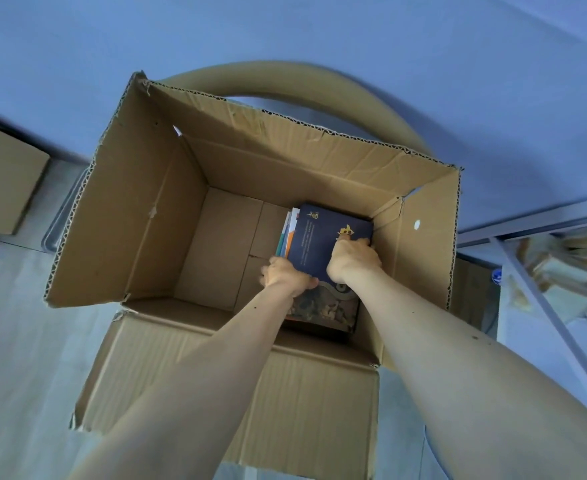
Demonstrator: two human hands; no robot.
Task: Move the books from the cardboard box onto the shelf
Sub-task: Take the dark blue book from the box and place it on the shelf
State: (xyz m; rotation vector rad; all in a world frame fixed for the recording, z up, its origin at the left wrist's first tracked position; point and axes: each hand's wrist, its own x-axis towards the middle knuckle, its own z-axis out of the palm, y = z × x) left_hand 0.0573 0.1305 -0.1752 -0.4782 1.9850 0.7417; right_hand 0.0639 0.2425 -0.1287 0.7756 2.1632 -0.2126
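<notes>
Box-bottom hands (287,277) (352,259) around books (323,237)

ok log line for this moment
stage: pickup | left hand: gripping navy book | right hand: gripping it too | books in cardboard box

- You have no legible text before you: the dark blue book (323,237) in the cardboard box (139,188), near its right wall, carries fine lines of pale print and a small yellow emblem, all too small and blurred to read.

Both hands (319,268) grip navy book (323,237) inside cardboard box (139,202).
</notes>
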